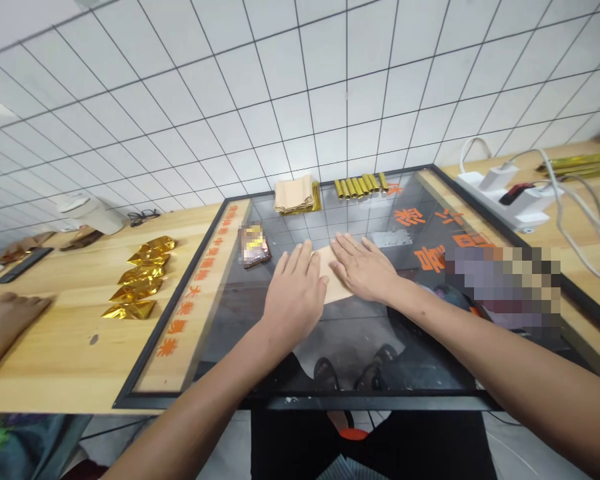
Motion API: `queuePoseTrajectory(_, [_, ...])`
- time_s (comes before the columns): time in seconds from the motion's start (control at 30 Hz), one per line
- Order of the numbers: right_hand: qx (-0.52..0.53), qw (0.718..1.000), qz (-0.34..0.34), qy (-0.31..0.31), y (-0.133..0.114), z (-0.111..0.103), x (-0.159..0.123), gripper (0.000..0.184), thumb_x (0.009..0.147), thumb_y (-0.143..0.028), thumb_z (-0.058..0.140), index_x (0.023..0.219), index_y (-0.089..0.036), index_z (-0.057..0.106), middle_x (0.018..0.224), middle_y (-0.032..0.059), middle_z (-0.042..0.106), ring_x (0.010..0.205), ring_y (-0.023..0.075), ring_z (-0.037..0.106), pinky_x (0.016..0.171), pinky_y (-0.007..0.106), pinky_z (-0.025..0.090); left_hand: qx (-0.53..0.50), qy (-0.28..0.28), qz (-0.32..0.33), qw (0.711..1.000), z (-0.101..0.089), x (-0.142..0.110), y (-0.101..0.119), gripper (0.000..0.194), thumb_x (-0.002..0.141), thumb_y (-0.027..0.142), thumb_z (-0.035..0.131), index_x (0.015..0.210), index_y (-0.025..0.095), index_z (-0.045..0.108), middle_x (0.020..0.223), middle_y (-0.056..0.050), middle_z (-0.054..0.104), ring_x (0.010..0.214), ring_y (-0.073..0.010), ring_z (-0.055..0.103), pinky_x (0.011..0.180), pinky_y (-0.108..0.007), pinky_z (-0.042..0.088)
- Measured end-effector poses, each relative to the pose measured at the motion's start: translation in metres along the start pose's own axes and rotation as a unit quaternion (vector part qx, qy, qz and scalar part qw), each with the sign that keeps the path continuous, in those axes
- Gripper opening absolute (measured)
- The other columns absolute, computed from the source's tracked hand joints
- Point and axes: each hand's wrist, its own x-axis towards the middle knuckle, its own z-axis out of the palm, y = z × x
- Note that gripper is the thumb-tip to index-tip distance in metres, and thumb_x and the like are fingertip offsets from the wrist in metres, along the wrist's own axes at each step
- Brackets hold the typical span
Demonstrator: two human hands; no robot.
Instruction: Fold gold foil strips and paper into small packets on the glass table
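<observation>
A sheet of tan paper (pixel 334 288) lies on the dark glass panel (pixel 260 313) in front of me. My left hand (pixel 294 288) rests flat on the paper's left side, fingers stretched out and pointing away from me. On its right side lies my right hand (pixel 364 267), also flat, with the fingers extended toward the upper left. Much of the sheet is hidden under both hands. Farther back on the glass sit a stack of tan paper (pixel 294 193) over gold sheets and a row of several gold paper rolls (pixel 361 186).
Several folded gold foil pieces (pixel 139 288) lie on the wooden table (pixel 75 353) at left, near another person's hand (pixel 13 320). A small packet (pixel 255 247) is on the glass. A white power strip (pixel 503 200) with cables stands at right. A white cup (pixel 91 212) stands by the tiled wall.
</observation>
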Motion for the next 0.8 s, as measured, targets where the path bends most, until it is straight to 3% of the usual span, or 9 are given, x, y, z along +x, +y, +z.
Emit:
queuePoseTrajectory(0.13, [-0.011,1.000,-0.001,-0.010,0.000,-0.003,-0.001,0.072,0.113,-0.044,0.015,0.169,-0.007,0.038,0.178,0.0165,0.030,0.167,0.0306,0.025,0.133,0.058,0.022,-0.034,-0.034,0.024,0.999,0.018,0.017,0.013,0.058,0.114,0.033,0.032,0.158,0.001,0.050,0.170,-0.024,0.045,0.159,-0.0345,0.043,0.129,-0.051,0.036])
queuePoseTrajectory(0.3, [-0.030,0.999,0.007,-0.014,-0.001,-0.006,-0.002,0.069,0.113,-0.043,0.017,0.171,-0.010,0.035,0.180,0.0141,0.028,0.168,0.0280,0.025,0.134,0.057,0.020,-0.032,-0.059,0.015,0.998,0.043,0.011,0.007,0.066,0.114,0.043,0.031,0.161,0.000,0.047,0.173,-0.024,0.039,0.163,-0.0350,0.036,0.132,-0.052,0.033])
queuePoseTrajectory(0.5, [-0.042,0.997,0.065,-0.024,0.019,-0.013,-0.001,0.067,0.112,-0.041,0.021,0.171,-0.010,0.035,0.179,0.0162,0.028,0.166,0.0313,0.028,0.132,0.063,0.023,-0.049,-0.054,-0.016,0.997,0.043,0.006,0.002,0.069,0.112,0.051,0.036,0.164,0.006,0.046,0.176,-0.021,0.034,0.163,-0.0359,0.036,0.132,-0.058,0.032])
queuePoseTrajectory(0.63, [-0.046,0.994,0.101,0.005,0.020,-0.026,-0.004,0.069,0.112,-0.038,0.022,0.170,-0.001,0.032,0.179,0.0224,0.025,0.167,0.0346,0.026,0.132,0.061,0.024,-0.064,-0.064,-0.029,0.996,0.041,0.008,0.004,0.070,0.112,0.053,0.035,0.165,0.009,0.046,0.177,-0.020,0.032,0.164,-0.0368,0.033,0.132,-0.060,0.030])
queuePoseTrajectory(0.73, [0.022,0.998,0.023,0.062,-0.005,-0.035,-0.012,0.073,0.114,-0.046,0.022,0.173,-0.003,0.025,0.182,0.0172,0.014,0.170,0.0288,0.014,0.137,0.050,0.019,-0.073,-0.070,-0.033,0.994,0.043,0.008,0.005,0.071,0.112,0.053,0.031,0.166,0.009,0.043,0.178,-0.020,0.030,0.166,-0.0365,0.030,0.133,-0.061,0.027])
queuePoseTrajectory(0.8, [0.111,0.992,-0.044,0.028,-0.026,-0.034,-0.018,0.075,0.115,-0.053,0.019,0.174,-0.008,0.024,0.182,0.0151,0.018,0.169,0.0249,0.015,0.137,0.049,0.021,-0.076,-0.074,-0.029,0.994,0.045,0.007,0.005,0.068,0.111,0.047,0.034,0.169,0.011,0.038,0.178,-0.019,0.029,0.166,-0.0371,0.029,0.133,-0.063,0.026])
